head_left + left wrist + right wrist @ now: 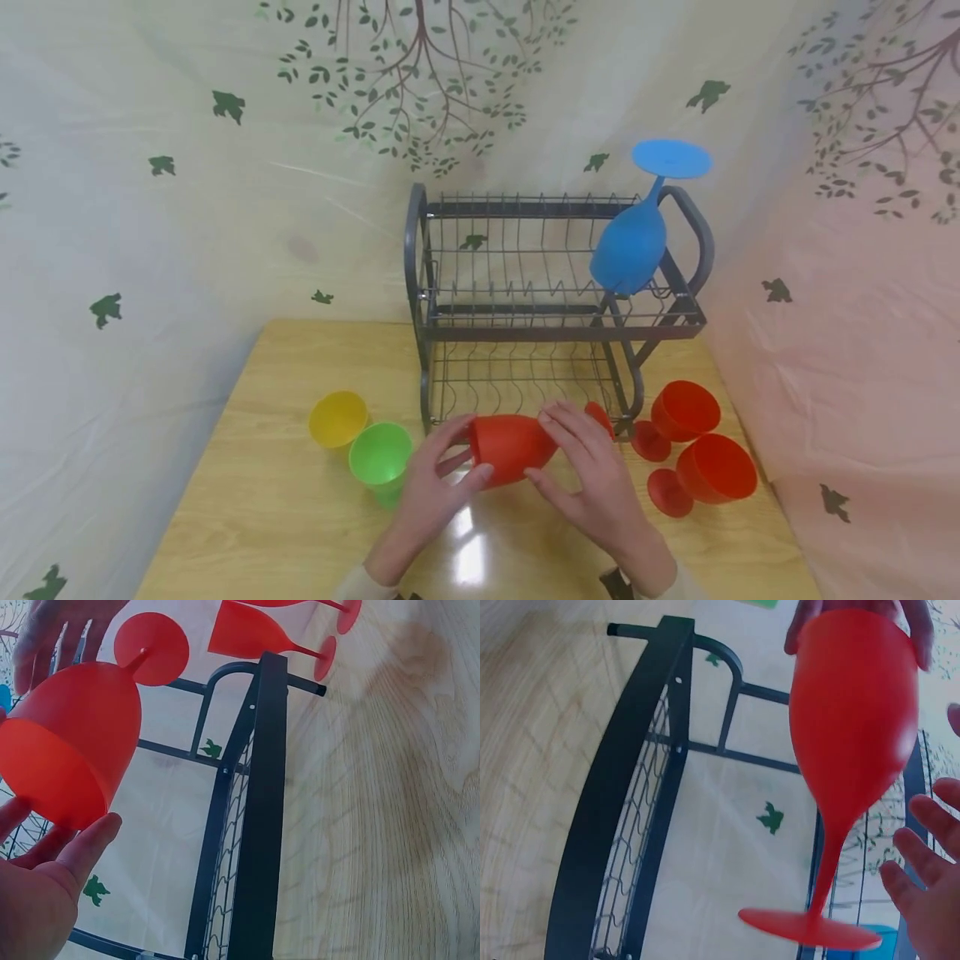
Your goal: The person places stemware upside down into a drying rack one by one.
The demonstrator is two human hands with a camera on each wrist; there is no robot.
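Sideways, red goblet [510, 450] between left hand [437, 492], gripping rim, and right hand [596, 487].

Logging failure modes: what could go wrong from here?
The held red goblet could slip: the left hand grips its rim end, while the right hand appears not to grip it. The left hand might knock the nearby green cup. The blue goblet, tilted upside down on the rack, could topple if bumped.

Pale, leaf-printed sheeting [180, 242] hangs behind a wood-grain table [255, 475] that reflects light.
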